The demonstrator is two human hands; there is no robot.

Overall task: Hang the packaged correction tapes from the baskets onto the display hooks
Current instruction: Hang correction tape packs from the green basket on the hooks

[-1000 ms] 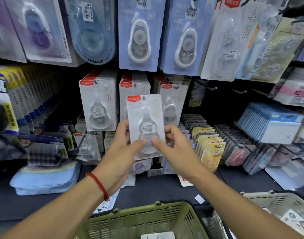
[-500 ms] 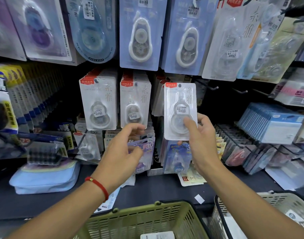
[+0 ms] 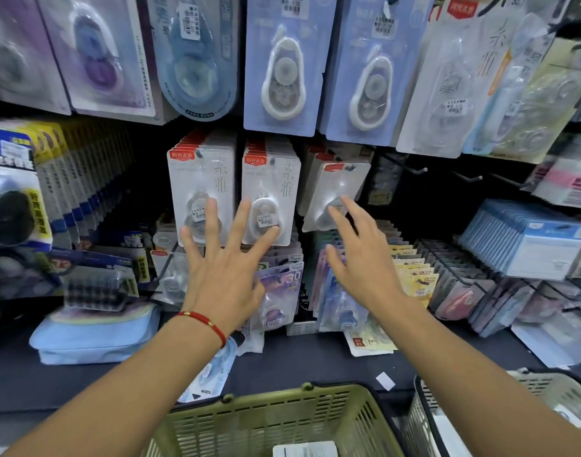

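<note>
Right in front stands a big wall of hooks full of packs, going dark toward the back. Below it runs a dark surface with a flat blue pouch lying on the left side. Nearest to us sit two baskets: a green basket in the middle and a pale basket on the right, side by side. A white pack lies in the green one.

Both arms reach up from below. The left hand has a red string round the wrist. Its fingers are spread wide and straight, and their tips lie over the first two rows of correction tape packs on the hooks. It holds nothing. The right hand is flat too, fingers straight and a little apart, holding nothing.

Just past the right fingertips hangs the newest pack, on the third hook in the row. It hangs tilted, its bottom swung to the left, in front of the other packs there. Two bare hooks stick out to its right.
</note>
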